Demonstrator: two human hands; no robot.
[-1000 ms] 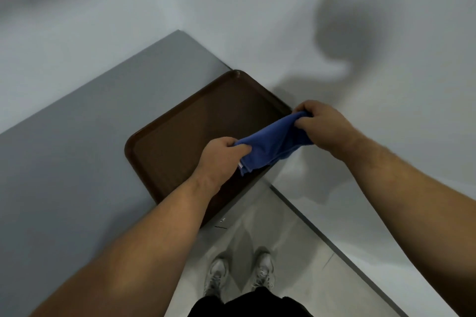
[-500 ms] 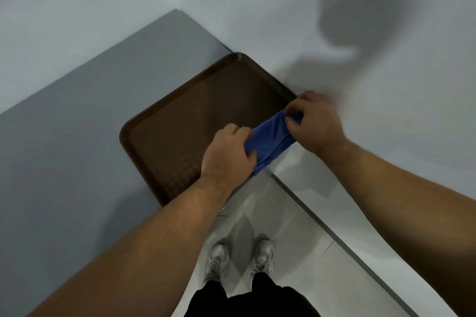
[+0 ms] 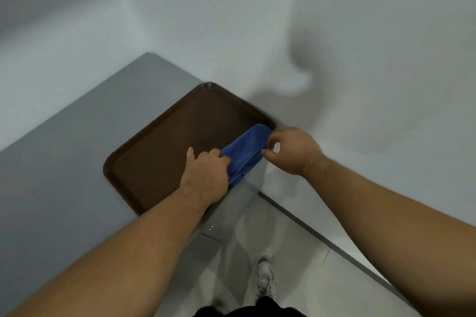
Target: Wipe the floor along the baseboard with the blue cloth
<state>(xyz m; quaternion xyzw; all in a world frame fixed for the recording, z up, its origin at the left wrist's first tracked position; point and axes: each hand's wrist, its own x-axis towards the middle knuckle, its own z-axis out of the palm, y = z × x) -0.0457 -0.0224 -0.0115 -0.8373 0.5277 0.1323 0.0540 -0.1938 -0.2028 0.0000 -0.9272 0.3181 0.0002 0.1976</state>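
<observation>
The blue cloth [image 3: 246, 153] lies folded on the right edge of a brown tray [image 3: 164, 152], with its lower end hanging over the rim. My left hand [image 3: 206, 175] rests on the cloth's left end with the fingers curled into it and the thumb stretched out over the tray. My right hand [image 3: 292, 150] is at the cloth's right end, thumb and forefinger bent in a ring and touching the fabric. The dark baseboard [image 3: 322, 239] runs diagonally along the foot of the white wall, below and right of my hands.
The tray sits on a grey tabletop [image 3: 64, 162] pushed into a white-walled corner. Light floor tiles [image 3: 244, 244] show between table and wall. My shoe [image 3: 266, 280] and dark trousers are at the bottom middle.
Both hands have brought the cloth down from the air onto the tray's right edge. The hands have come closer together and the cloth is bunched shorter.
</observation>
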